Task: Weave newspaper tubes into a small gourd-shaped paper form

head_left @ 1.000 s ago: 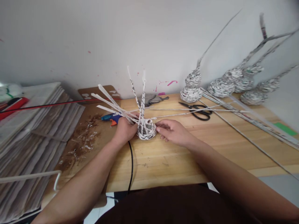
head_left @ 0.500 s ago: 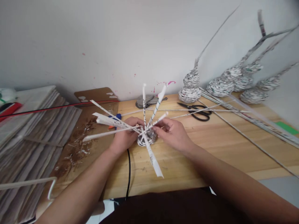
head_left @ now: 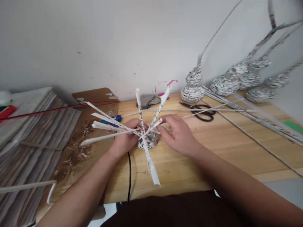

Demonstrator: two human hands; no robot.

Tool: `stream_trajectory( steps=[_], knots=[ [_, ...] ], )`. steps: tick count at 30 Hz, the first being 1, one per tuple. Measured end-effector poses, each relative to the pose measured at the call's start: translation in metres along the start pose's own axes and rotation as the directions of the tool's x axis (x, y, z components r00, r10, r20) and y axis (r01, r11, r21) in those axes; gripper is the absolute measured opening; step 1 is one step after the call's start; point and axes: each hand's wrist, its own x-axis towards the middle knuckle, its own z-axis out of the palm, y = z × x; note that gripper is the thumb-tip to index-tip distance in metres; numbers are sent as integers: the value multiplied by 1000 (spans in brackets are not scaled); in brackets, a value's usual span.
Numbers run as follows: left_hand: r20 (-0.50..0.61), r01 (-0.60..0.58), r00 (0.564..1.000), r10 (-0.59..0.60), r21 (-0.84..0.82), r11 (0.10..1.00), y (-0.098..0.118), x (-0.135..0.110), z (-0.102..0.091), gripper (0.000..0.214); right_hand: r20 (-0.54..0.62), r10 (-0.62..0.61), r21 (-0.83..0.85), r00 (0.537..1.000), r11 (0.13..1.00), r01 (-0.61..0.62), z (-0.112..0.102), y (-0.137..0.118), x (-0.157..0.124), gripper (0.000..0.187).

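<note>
A small woven paper basket (head_left: 148,141) sits on the wooden table, with rolled newspaper tubes fanning out from its top. My left hand (head_left: 126,137) grips its left side, the fingertips partly hidden behind the spokes. On the right, my right hand (head_left: 178,134) is curled, thumb and forefinger close around a paper tube (head_left: 156,123) at the basket's edge. A thin paper strand (head_left: 213,108) runs out to the right from behind that hand. One broad flattened tube (head_left: 152,168) points toward me.
Black scissors (head_left: 203,113) lie behind my right hand. Gourd-shaped woven paper pieces (head_left: 193,85) stand along the wall, near long paper tubes (head_left: 251,118). A blue glue gun (head_left: 115,119) lies left, its black cable (head_left: 129,176) running forward. Stacked newspapers (head_left: 35,142) fill the left side.
My right hand has drawn slightly to the right, its fingers more apart. The spokes have turned a little, the front one swinging left. The thin strand has shifted right.
</note>
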Motion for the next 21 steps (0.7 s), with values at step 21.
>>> stream_trajectory(
  steps=[21],
  knots=[
    [55,-97,994,89,149,984,26,5,-4,6,105,-63,-136,992,988,78,-6,-13,-7,17]
  ],
)
